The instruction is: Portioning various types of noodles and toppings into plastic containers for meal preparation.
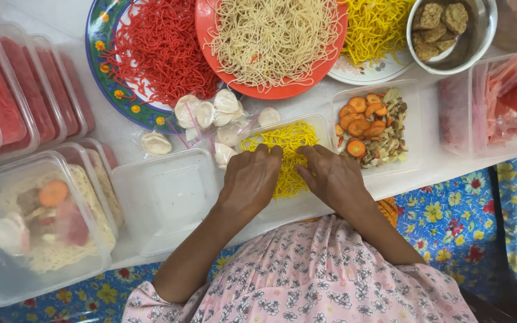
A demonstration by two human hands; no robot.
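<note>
Directly below the head camera, both hands rest in a clear plastic tub [324,128] of yellow noodles [285,143] that sits on the white bench [390,185]: the left hand [249,182] lies palm down with fingers loosely spread on the strands, the right hand [333,176] likewise, fingertips pressing into the noodles, neither one closed around anything. Just right of that tub, another clear tub [414,96] holds orange carrot slices [360,122] mixed with brownish mushroom pieces. Left of the hands stands an empty square tub [166,200], smooth and translucent, and further left a filled tub [37,230] shows pale noodles, a carrot round and pink slices through a cloudy lid. Stacked tubs with red contents [13,96] line the upper left corner. Small knotted plastic bags of white paste [210,113] lie between the tubs and the plates. Above, a patterned plate [100,66] carries wiry red noodles [160,51], an orange plate [204,24] carries pale cream noodles [270,39], and a white plate [360,75] carries bright yellow noodles. A metal bowl [480,36] holds rough brown patties [438,24]. At far right a clear tub [480,113] contains pink and red strips. A blue flowered cloth [450,221] covers the bench edge near the pink floral sleeve [306,275]
</note>
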